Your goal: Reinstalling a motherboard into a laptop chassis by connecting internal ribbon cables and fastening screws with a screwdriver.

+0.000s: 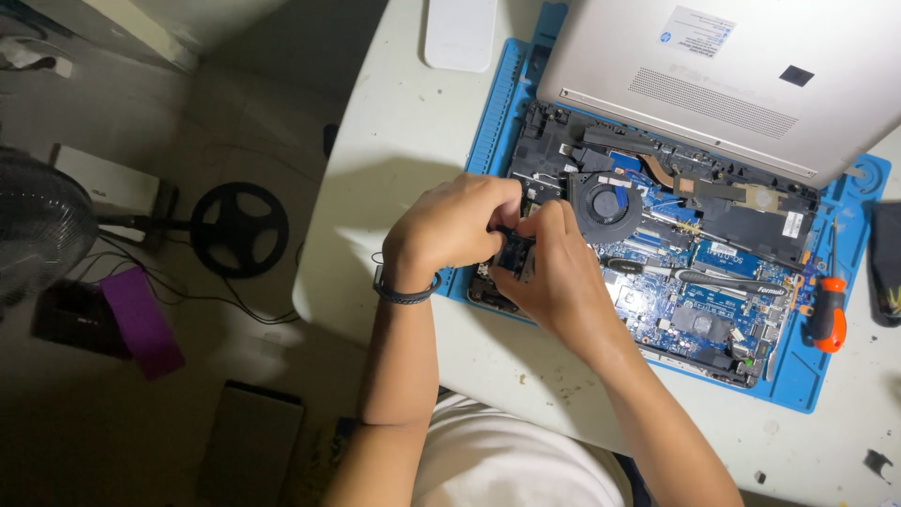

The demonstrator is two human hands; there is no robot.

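Small dark part [511, 252], details too small to read, pinched between both my hands; left hand [450, 225] and right hand [554, 272] closed on it over the left corner of the opened laptop [694, 282]; blue mat [493, 113] underneath; tabletop [404, 141] edge just left; screwdriver [828, 314] well apart, right.

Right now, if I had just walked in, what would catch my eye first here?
The opened laptop with its blue circuit board bared, lying on a blue work mat at the middle of the white table. Both hands meet at its left edge: the left hand and right hand pinch a small dark part between them. An orange-handled screwdriver lies at the right.
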